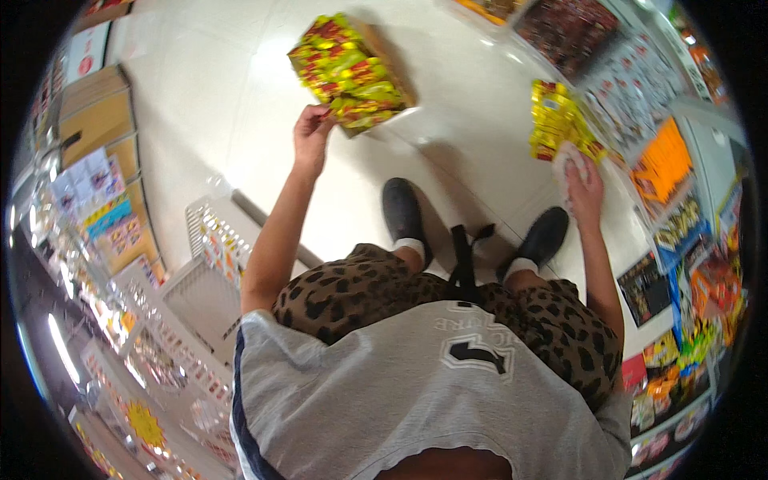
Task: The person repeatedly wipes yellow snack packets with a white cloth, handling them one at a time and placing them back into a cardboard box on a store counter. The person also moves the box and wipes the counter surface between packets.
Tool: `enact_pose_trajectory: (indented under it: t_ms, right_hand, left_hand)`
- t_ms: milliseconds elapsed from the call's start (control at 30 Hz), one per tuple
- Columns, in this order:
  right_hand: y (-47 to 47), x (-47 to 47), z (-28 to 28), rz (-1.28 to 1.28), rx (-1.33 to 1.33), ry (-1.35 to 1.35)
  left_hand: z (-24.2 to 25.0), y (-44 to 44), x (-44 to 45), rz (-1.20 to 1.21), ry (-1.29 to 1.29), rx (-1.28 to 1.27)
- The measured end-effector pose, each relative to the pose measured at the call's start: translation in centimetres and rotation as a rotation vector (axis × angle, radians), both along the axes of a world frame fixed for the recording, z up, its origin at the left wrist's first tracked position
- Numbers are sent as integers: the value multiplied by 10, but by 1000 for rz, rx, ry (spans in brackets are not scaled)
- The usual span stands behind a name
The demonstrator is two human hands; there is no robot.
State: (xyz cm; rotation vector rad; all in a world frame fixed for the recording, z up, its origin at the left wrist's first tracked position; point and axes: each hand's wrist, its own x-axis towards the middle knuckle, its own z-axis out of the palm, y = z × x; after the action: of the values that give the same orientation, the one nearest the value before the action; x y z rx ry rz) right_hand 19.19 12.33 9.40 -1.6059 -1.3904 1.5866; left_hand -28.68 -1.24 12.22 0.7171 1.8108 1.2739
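Observation:
A cardboard box (384,57) full of yellow-and-red snack packets (342,72) sits on the floor in front of me. At its near left corner is my left hand (312,135), fingers bent and thumb against the edge of the packets. Whether a packet is pinched there is too blurred to tell. Over on the right, my right hand (585,189) grips a crumpled white cloth (564,174). Just beyond its fingers, yellow packets (552,120) lie against the edge of the low display; the cloth overlaps their near end, and whether the hand also holds them is unclear.
Display bins along the right hold dark-wrapped goods (567,33), silvery packets (630,90) and an orange pack (663,159). White slatted plastic baskets (204,288) stand left of my legs. Cardboard cartons (99,114) line the far left. My black shoes (403,210) are on the tiled floor (240,120).

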Motion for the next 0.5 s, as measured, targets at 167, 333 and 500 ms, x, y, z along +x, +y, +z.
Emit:
enact_pose_trajectory:
  t_ms: [167,333,500]
  right_hand:
    - [-3,4,-3,-96,-61,0]
    - [2,28,-14,-301,-213,47]
    - [8,22,-17,-592,-299,203]
  left_hand:
    - [-9,0,16,-251,1020,-200]
    - [54,44,68,-329,1231,19]
    - [33,116,181,-912,560,77]
